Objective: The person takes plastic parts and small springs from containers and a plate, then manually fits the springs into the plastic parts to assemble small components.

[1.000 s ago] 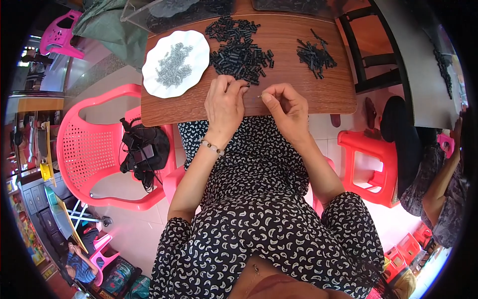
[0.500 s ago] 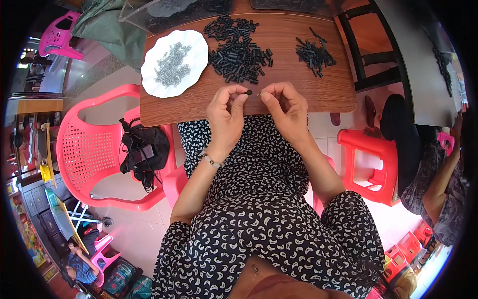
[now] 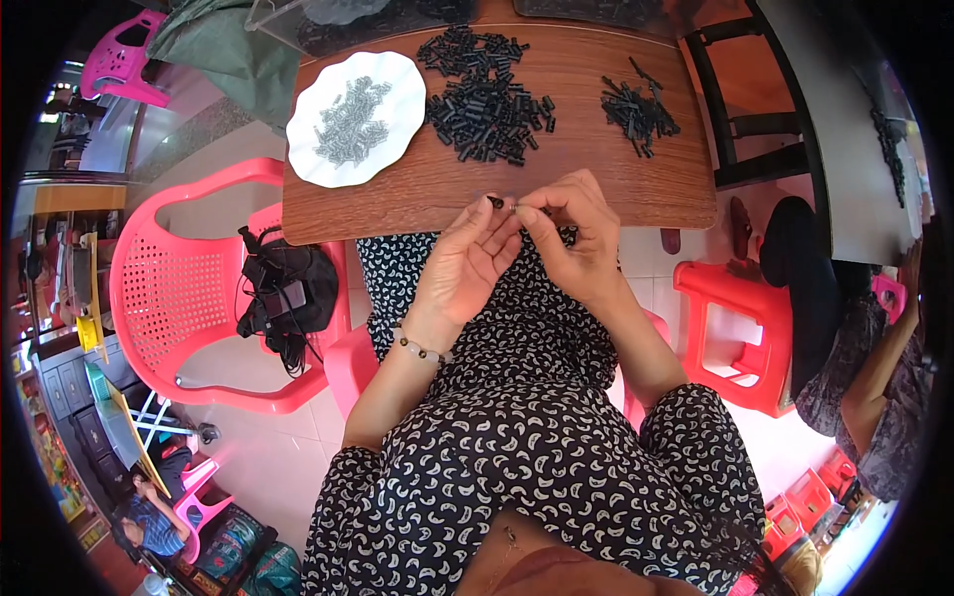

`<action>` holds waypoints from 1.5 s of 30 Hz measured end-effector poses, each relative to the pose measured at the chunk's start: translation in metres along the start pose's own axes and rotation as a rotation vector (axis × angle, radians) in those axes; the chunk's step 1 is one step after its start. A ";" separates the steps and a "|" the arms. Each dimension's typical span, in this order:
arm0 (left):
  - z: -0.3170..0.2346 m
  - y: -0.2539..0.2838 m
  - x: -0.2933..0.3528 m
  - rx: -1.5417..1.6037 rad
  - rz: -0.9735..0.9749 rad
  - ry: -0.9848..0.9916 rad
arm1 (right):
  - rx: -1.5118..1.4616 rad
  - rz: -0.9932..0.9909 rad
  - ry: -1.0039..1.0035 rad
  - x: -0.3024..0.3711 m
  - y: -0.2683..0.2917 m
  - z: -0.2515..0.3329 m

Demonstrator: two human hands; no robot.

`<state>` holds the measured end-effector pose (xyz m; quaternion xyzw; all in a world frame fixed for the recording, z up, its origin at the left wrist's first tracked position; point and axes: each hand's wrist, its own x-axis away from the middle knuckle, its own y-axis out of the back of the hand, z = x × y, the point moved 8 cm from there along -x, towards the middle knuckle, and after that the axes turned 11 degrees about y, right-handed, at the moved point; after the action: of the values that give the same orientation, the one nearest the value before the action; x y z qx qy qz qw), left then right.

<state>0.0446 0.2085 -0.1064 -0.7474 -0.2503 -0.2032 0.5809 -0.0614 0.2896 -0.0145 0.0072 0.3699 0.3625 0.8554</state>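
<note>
Between the thumb and forefinger of my left hand (image 3: 465, 253) is a small black plastic tube (image 3: 495, 202), its other fingers loosely curled with the palm turned up. My right hand (image 3: 576, 233) pinches a tiny metal spring (image 3: 514, 208) right beside the tube's end; whether the two touch is too small to tell. Both hands are over the table's near edge. Ahead of them lies a large heap of black tubes (image 3: 487, 109). To the left, a white scalloped plate (image 3: 306, 149) carries many small silvery springs (image 3: 353, 124). A smaller pile of black pieces (image 3: 639, 117) is on the right.
The brown wooden table (image 3: 586, 179) has a clear plastic bin (image 3: 288, 25) at its far left. A pink armchair (image 3: 169, 288) with a black bag (image 3: 288, 298) stands left, a red stool (image 3: 735, 328) right. Another person's arm (image 3: 884, 358) shows at far right.
My left hand has turned palm up and its lower fingers have loosened. Both hands have come slightly nearer my body, and the spring is now closer to the black tube.
</note>
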 end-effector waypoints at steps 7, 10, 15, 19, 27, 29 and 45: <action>0.001 -0.003 0.004 -0.048 0.076 -0.045 | 0.103 -0.014 0.145 -0.002 -0.003 0.009; 0.001 -0.003 0.004 -0.107 0.086 -0.078 | 0.105 -0.005 0.167 -0.003 -0.005 0.009; 0.002 -0.002 0.003 -0.087 0.117 -0.061 | 0.126 0.041 0.170 -0.003 -0.008 0.008; 0.004 -0.001 0.005 -0.008 0.086 -0.028 | 0.074 0.057 0.105 -0.003 -0.007 0.006; 0.007 0.010 0.001 0.149 0.093 0.041 | -0.167 0.075 -0.101 -0.002 -0.009 -0.009; 0.005 0.011 0.002 0.174 0.113 0.032 | -0.323 0.041 -0.283 0.005 -0.014 -0.012; 0.001 0.004 0.005 0.106 0.267 -0.069 | -0.744 -0.020 -0.540 0.018 -0.025 -0.024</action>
<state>0.0509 0.2098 -0.1072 -0.7489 -0.1788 -0.0845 0.6325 -0.0529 0.2758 -0.0502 -0.2097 -0.0213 0.4476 0.8690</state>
